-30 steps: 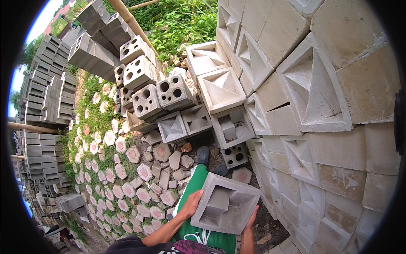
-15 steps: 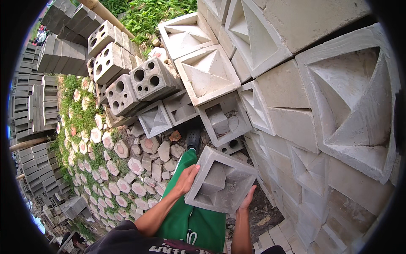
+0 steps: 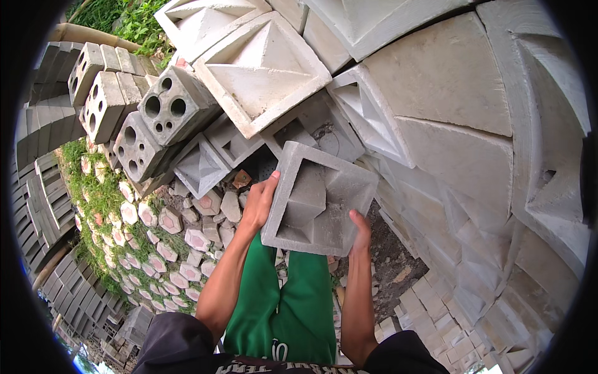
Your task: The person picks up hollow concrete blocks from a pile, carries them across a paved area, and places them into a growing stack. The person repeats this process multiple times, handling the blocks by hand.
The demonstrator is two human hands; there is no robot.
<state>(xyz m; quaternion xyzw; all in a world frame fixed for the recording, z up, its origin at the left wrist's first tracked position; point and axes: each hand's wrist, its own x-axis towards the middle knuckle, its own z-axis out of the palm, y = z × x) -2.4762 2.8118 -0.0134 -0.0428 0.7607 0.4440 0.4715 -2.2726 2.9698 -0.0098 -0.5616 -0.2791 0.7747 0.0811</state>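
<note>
Between my two hands is a square grey concrete block (image 3: 339, 215) with a deep, angular recess facing up at me. My left hand (image 3: 258, 202) is closed on its left side, fingers mostly hidden behind it. My right hand (image 3: 359, 232) grips the lower right side, thumb on the rim. The block is held tilted in front of my green trousers. Just beyond it lies another grey recessed block (image 3: 336, 128), partly covered by the held one. A pale block with a pyramid-like relief (image 3: 265, 71) sits above that.
Several blocks with round holes (image 3: 168, 106) are stacked at the left. A tall wall of pale patterned blocks (image 3: 442, 75) rises close on the right. Hexagonal pavers (image 3: 168, 221) with grass between them cover the ground at left. Loose stones (image 3: 215, 218) lie near my left forearm.
Both hands have raised the concrete block away from my body, toward the stacked blocks. My view has shifted, so the stacks and wall appear nearer.
</note>
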